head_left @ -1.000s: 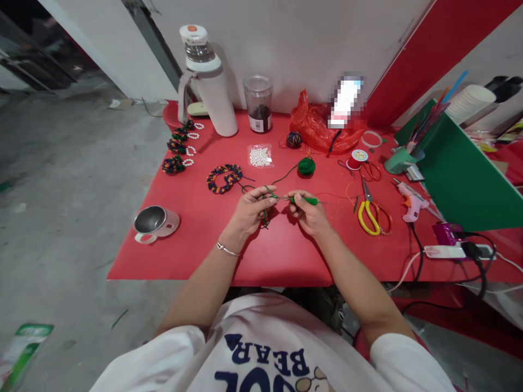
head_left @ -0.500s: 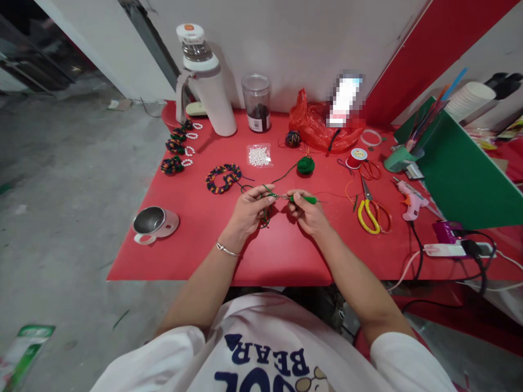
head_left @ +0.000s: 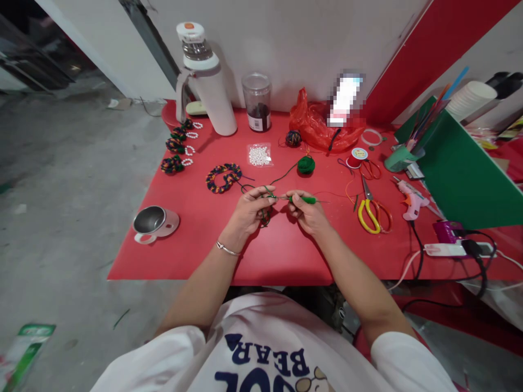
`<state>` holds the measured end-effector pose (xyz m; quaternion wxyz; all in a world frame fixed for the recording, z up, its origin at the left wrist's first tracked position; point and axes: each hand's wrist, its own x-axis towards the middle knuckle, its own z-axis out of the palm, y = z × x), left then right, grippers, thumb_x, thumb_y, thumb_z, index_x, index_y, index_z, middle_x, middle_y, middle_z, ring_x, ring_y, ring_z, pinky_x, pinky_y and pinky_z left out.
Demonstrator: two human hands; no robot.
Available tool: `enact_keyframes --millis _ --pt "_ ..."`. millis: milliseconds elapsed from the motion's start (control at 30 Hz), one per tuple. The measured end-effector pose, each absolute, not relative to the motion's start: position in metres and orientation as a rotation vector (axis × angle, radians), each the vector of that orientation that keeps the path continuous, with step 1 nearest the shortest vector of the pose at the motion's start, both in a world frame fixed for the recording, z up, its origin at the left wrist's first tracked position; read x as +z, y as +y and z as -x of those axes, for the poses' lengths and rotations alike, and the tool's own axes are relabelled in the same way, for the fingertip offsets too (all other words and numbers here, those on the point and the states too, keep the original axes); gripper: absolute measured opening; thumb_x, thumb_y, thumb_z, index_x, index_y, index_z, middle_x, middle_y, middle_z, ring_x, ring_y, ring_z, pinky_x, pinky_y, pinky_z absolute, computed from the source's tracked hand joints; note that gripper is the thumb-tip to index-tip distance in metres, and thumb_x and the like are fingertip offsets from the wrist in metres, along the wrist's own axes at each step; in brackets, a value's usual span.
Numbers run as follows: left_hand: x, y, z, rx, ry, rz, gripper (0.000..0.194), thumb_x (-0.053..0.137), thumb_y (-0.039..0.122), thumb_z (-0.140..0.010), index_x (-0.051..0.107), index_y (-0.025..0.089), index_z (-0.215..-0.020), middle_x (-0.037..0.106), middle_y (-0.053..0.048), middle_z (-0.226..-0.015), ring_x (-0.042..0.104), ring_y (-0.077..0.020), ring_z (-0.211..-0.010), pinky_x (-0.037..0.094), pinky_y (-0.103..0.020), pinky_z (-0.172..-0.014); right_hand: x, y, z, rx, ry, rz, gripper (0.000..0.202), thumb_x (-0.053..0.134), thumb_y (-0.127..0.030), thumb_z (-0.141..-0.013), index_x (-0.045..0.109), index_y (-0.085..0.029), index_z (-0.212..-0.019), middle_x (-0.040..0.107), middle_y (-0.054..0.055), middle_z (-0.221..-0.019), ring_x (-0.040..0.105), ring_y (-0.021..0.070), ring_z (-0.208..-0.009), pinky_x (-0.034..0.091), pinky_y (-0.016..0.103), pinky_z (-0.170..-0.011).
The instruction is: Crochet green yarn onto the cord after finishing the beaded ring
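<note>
My left hand (head_left: 252,208) is closed on a small piece of green crochet work (head_left: 265,216), part of which hangs below the fingers. A strand of green yarn passes over that hand and runs back to a green yarn ball (head_left: 306,165). Between the fingers of my right hand (head_left: 307,211) is a crochet hook with a green handle (head_left: 308,200). Its metal tip points left and meets the green work at my left fingertips. Beyond my left hand lies a braided loop of dark, orange and green yarn (head_left: 220,178).
On the red table (head_left: 278,256) stand a steel-lined mug (head_left: 167,222), a white flask (head_left: 216,98) and a clear jar (head_left: 257,103). Yellow-handled scissors (head_left: 369,216), a pink glue gun (head_left: 414,204) and a power strip (head_left: 445,250) lie right. White beads (head_left: 259,155) sit in a bag.
Both hands stay nearly in place. The hook in my right hand has shifted only very slightly at the green work.
</note>
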<state>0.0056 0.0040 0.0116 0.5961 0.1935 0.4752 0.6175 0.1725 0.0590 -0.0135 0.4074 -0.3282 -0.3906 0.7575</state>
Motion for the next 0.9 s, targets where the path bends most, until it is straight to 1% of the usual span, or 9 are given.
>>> enact_keyframes --millis 233,267,333,400,433,600,733,833,900 --pt "0.0118 0.0033 -0.0046 1.429 1.071 -0.428 0.040 0.092 0.015 -0.052 0.079 0.014 -0.090 0.068 0.001 -0.058 0.036 -0.0012 -0.036 0.021 -0.016 -0.037 -0.0119 0.0583 -0.1722 1.902 -0.975 0.821 0.043 0.097 -0.055 -0.058 0.080 -0.024 -0.082 0.072 -0.002 -0.070 0.052 0.0066 -0.053 0.036 0.018 -0.044" --pt "0.0119 0.0033 -0.0047 1.433 1.073 -0.428 0.041 0.092 0.015 -0.052 0.079 0.014 -0.091 0.069 0.000 -0.059 0.039 -0.0016 -0.037 0.021 -0.016 -0.037 -0.0120 0.0583 -0.1723 1.900 -0.974 0.823 0.043 0.097 -0.055 -0.058 0.080 -0.024 -0.082 0.074 -0.001 -0.072 0.052 0.0065 -0.053 0.036 0.018 -0.044" --pt "0.0123 0.0032 -0.0053 1.446 1.080 -0.428 0.044 0.093 0.015 -0.051 0.080 0.014 -0.093 0.073 -0.002 -0.065 0.051 -0.0052 -0.043 0.024 -0.015 -0.038 -0.0125 0.0587 -0.1728 1.897 -0.978 0.827 0.043 0.096 -0.055 -0.060 0.080 -0.024 -0.083 0.075 0.000 -0.076 0.053 0.0065 -0.054 0.036 0.019 -0.044" --pt "0.0129 0.0031 -0.0063 1.458 1.082 -0.434 0.047 0.095 0.015 -0.051 0.080 0.014 -0.096 0.076 -0.004 -0.071 0.064 -0.0104 -0.054 0.030 -0.015 -0.041 -0.0130 0.0592 -0.1734 1.895 -0.981 0.831 0.042 0.095 -0.055 -0.062 0.079 -0.024 -0.085 0.075 -0.001 -0.075 0.052 0.0069 -0.054 0.036 0.019 -0.044" --pt "0.0132 0.0031 -0.0068 1.463 1.079 -0.440 0.049 0.095 0.015 -0.051 0.080 0.015 -0.097 0.076 -0.004 -0.073 0.067 -0.0118 -0.058 0.032 -0.015 -0.042 -0.0131 0.0594 -0.1737 1.895 -0.982 0.830 0.042 0.095 -0.056 -0.062 0.079 -0.024 -0.085 0.074 -0.001 -0.073 0.052 0.0071 -0.054 0.036 0.019 -0.044" --pt "0.0132 0.0030 -0.0087 1.498 1.056 -0.464 0.050 0.095 0.014 -0.051 0.081 0.016 -0.099 0.072 0.002 -0.068 0.069 -0.0111 -0.061 0.043 -0.016 -0.049 -0.0122 0.0598 -0.1741 1.911 -0.995 0.817 0.044 0.095 -0.059 -0.061 0.079 -0.025 -0.084 0.070 -0.003 -0.067 0.053 0.0073 -0.054 0.036 0.019 -0.044" --pt "0.0123 0.0027 -0.0083 1.493 1.060 -0.478 0.051 0.096 0.014 -0.052 0.081 0.015 -0.100 0.074 0.000 -0.073 0.071 -0.0120 -0.065 0.053 -0.020 -0.058 -0.0121 0.0599 -0.1739 1.912 -0.996 0.829 0.045 0.095 -0.060 -0.060 0.080 -0.025 -0.085 0.069 -0.003 -0.066 0.054 0.0076 -0.055 0.037 0.019 -0.045" --pt "0.0118 0.0024 -0.0075 1.478 1.044 -0.475 0.051 0.096 0.016 -0.053 0.081 0.016 -0.101 0.076 -0.002 -0.074 0.069 -0.0114 -0.062 0.050 -0.018 -0.055 -0.0129 0.0598 -0.1737 1.912 -0.998 0.826 0.045 0.094 -0.060 -0.061 0.079 -0.025 -0.085 0.067 -0.004 -0.065 0.052 0.0071 -0.053 0.036 0.019 -0.044" --pt "0.0118 0.0022 -0.0070 1.470 1.031 -0.475 0.050 0.097 0.017 -0.054 0.081 0.016 -0.101 0.075 -0.001 -0.071 0.063 -0.0080 -0.053 0.039 -0.015 -0.046 -0.0131 0.0597 -0.1735 1.918 -1.000 0.817 0.045 0.094 -0.060 -0.062 0.079 -0.025 -0.086 0.067 -0.004 -0.065 0.051 0.0068 -0.052 0.035 0.019 -0.044"
